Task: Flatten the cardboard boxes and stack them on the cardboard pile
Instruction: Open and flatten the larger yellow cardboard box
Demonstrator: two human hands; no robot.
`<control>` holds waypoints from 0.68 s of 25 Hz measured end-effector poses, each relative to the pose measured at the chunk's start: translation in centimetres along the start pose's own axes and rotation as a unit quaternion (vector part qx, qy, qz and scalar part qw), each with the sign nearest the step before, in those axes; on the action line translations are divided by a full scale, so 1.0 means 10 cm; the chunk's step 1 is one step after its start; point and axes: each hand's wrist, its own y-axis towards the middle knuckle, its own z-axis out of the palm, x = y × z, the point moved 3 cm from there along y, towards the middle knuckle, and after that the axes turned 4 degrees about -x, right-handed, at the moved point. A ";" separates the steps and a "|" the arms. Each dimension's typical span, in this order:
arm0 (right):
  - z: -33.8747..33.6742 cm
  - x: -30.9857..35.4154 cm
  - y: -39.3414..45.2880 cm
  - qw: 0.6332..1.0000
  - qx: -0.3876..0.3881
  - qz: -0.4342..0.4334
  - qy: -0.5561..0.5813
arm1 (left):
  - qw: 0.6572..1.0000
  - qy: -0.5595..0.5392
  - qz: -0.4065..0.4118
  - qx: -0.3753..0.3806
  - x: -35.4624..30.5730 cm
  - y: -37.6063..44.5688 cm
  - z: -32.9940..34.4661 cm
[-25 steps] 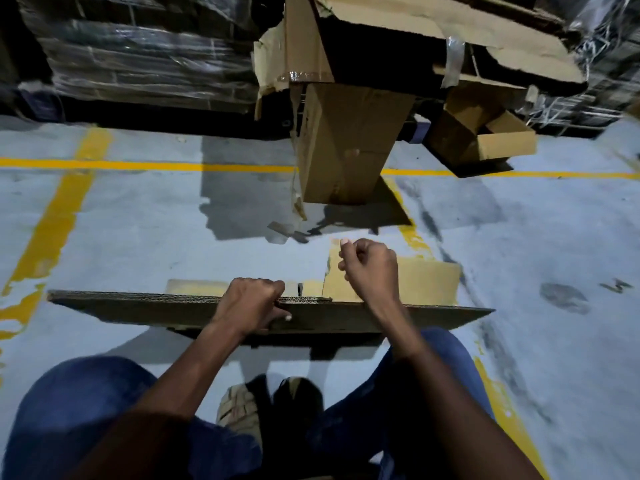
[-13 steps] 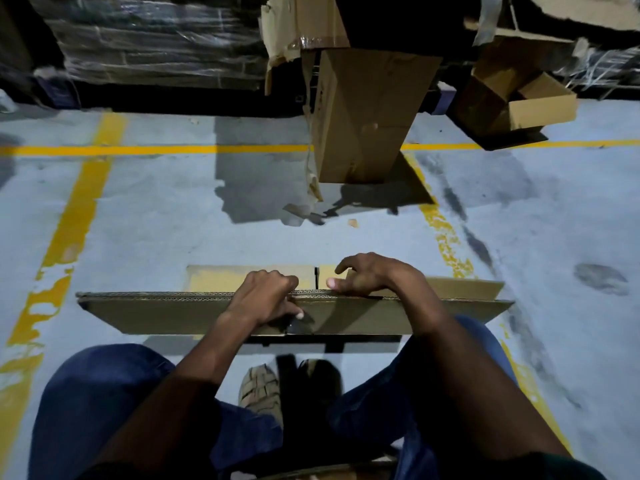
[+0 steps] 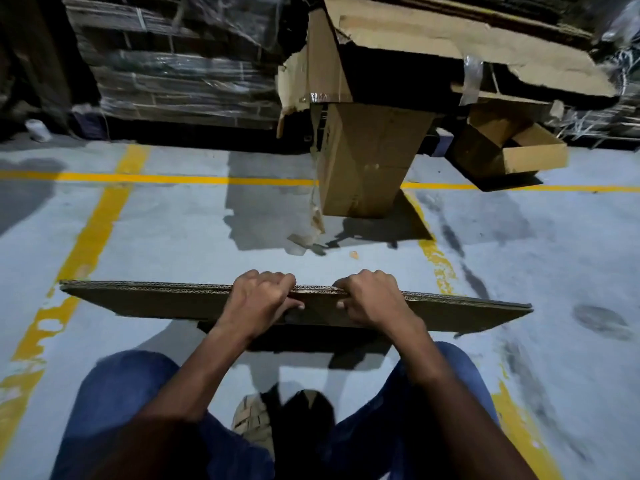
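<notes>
A flattened cardboard box (image 3: 145,301) stands on edge across the floor in front of my knees, its corrugated top edge facing up. My left hand (image 3: 261,299) grips that top edge near the middle, fingers curled over the far side. My right hand (image 3: 372,299) grips the same edge just to the right, thumb on the near face. Ahead, a tall brown box (image 3: 367,161) hangs down from a heap of torn cardboard (image 3: 450,46). An open box (image 3: 509,147) lies tilted on the floor at the right.
Shrink-wrapped pallets of flat cardboard (image 3: 180,64) fill the back left. Yellow floor lines (image 3: 97,230) cross the grey concrete. Scraps of cardboard (image 3: 304,237) lie under the hanging box. My knees in blue trousers and my shoes (image 3: 252,420) are below the panel.
The flaps that stuck out behind the panel are folded in and out of sight. My right hand has come down from above the edge and now grips it beside my left.
</notes>
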 end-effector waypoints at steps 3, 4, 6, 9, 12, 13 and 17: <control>-0.32 0.06 -0.19 0.998 -0.062 0.004 -0.025 | 0.999 0.020 -0.006 -0.042 -0.04 0.01 -0.38; -0.38 0.09 -0.26 0.997 -0.073 0.001 -0.028 | 0.999 0.015 -0.010 -0.041 -0.04 -0.01 -0.49; -0.38 0.15 -0.41 0.996 -0.083 -0.005 -0.027 | 1.000 0.014 -0.016 -0.008 -0.04 -0.11 -0.59; -0.21 0.25 -0.52 0.999 -0.040 -0.011 -0.011 | 0.997 0.028 -0.044 0.058 -0.07 -0.40 -0.49; -0.01 0.29 -0.49 1.000 0.014 -0.020 0.007 | 0.994 0.021 -0.072 0.079 -0.09 -0.61 -0.31; 0.04 0.26 -0.46 0.999 0.021 -0.018 0.017 | 0.994 0.023 -0.074 0.082 -0.09 -0.62 -0.25; 0.30 0.07 -0.26 0.996 0.045 -0.004 0.073 | 0.997 0.040 -0.045 0.055 -0.01 -0.62 -0.01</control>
